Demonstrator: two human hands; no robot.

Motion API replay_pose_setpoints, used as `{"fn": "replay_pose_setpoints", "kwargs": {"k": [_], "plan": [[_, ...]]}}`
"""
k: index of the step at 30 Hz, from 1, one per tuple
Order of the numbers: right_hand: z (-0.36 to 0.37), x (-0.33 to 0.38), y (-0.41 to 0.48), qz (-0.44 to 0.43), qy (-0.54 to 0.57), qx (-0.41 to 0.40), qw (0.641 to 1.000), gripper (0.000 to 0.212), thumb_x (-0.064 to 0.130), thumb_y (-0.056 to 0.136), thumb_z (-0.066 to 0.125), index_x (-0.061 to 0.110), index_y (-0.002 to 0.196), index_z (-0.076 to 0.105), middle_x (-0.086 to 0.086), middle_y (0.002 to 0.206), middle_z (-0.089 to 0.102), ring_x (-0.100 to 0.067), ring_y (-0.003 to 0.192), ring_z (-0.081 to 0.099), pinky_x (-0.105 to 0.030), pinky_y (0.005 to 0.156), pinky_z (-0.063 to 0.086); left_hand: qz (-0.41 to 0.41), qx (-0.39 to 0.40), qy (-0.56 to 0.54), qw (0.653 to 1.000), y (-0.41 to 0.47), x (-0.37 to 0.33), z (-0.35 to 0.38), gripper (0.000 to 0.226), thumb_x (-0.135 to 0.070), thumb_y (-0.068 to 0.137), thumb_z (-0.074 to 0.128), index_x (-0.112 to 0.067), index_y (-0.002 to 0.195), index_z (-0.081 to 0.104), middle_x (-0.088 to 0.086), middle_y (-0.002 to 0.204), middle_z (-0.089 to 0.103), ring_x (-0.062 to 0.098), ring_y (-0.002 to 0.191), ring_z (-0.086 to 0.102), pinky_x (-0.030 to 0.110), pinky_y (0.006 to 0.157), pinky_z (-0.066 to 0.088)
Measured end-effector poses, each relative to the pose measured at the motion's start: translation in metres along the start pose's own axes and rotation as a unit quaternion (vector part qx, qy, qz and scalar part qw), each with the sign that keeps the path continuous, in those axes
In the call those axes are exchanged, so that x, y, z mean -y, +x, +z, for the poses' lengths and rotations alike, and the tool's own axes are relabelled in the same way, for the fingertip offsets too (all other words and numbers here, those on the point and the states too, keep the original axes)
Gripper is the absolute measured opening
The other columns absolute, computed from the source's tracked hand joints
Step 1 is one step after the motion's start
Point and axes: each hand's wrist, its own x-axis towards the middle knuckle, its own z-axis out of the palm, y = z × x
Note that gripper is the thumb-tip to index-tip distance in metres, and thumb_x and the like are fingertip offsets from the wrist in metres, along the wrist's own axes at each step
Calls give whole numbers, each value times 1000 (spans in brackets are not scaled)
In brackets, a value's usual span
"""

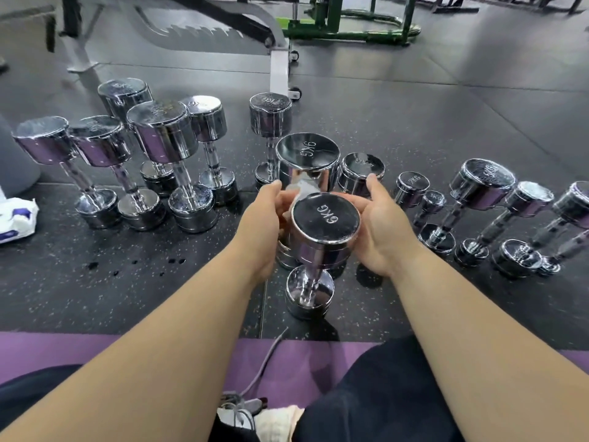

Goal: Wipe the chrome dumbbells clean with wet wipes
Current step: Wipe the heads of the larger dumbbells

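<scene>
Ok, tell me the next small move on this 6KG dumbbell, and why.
Probably slide the left hand with the wet wipe around the top head of the 6KG dumbbell while the right hand steadies it. The wipe sits only at the far side, and the dumbbell stands upright.

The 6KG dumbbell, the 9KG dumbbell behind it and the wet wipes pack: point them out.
6KG dumbbell [325, 216], head view, middle of its top face.
9KG dumbbell [307, 151], head view, middle of its top face.
wet wipes pack [16, 218], head view, its white wrapper.
</scene>
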Motion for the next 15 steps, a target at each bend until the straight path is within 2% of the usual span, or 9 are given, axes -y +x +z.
{"fn": "replay_pose_setpoints", "kwargs": {"k": [2,4,6,8,10,13,15], "plan": [[1,1,1,-5,-17,9,1000,83,69,95,27,1,121,66,-22,116,69,-41,118,60,-60,111,34,1,2,-3,1000,1,1,-3,55,-40,104,29,-15,86,74,4,80,70,6,61,58,27,72,43],[1,4,1,-18,-37,13,999,82,67,97,25,0,116,68,-20,109,72,-36,109,66,-52,105,44,2,8,0,1000,2,2,-3,54,-40,104,29,-15,89,74,-1,77,73,4,61,61,27,73,45],[1,3,0,-29,-51,17,998,75,62,99,27,2,107,70,-16,97,74,-31,96,69,-42,93,49,-3,-8,16,1000,-1,-1,0,53,-41,104,29,-16,88,73,-4,74,73,5,64,63,27,72,46],[1,2,-2,-44,-56,4,997,63,56,100,30,8,87,68,-9,77,71,-24,77,63,-37,78,46,-4,-31,48,998,-1,0,0,52,-44,103,32,-17,91,75,-2,81,76,11,79,68,31,81,48],[-2,1,-4,-51,-41,-19,998,57,53,101,33,11,74,60,-6,66,63,-20,67,55,-37,74,43,2,-52,62,997,-3,2,2,50,-46,101,35,-17,95,76,2,90,77,21,95,69,36,88,50],[-9,-3,-3,-68,-51,-53,995,60,57,99,33,12,72,62,-6,71,66,-20,72,57,-38,80,44,-1,-58,71,996,-7,5,1,49,-47,101,35,-19,100,76,0,93,77,20,100,68,35,91,49],[-6,-1,-6,-62,-67,-34,995,66,66,95,32,16,89,74,-5,92,74,-21,94,65,-41,95,44,-1,-63,79,995,-9,4,2,50,-49,100,36,-21,97,77,-2,93,77,20,101,68,38,99,46]]}}
